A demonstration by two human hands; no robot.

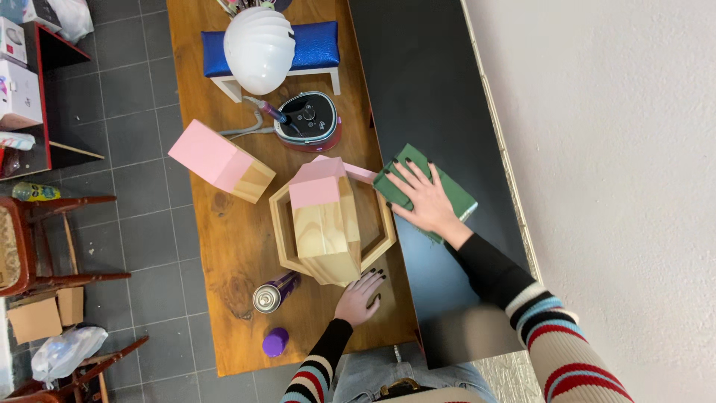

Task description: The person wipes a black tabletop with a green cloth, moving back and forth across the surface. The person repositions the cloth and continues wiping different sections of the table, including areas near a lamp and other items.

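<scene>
My right hand point(428, 200) lies flat with fingers spread on a green cloth point(446, 186), pressing it onto a black surface point(432, 89) to the right of the wooden table point(224, 246). My left hand point(360, 296) rests on the table near its front edge, fingertips touching the base of a tall wooden house-shaped block with a pink top point(326, 218). That block stands inside a hexagonal wooden frame point(282, 227).
A second pink-topped wooden block point(220, 161) lies further left. A spray can point(273, 292) and a purple cap point(275, 342) sit near the front edge. Behind are a round black device point(308, 119), a white domed lamp point(259, 46) and a blue cushioned rest point(317, 43). Chairs and boxes stand on the floor to the left.
</scene>
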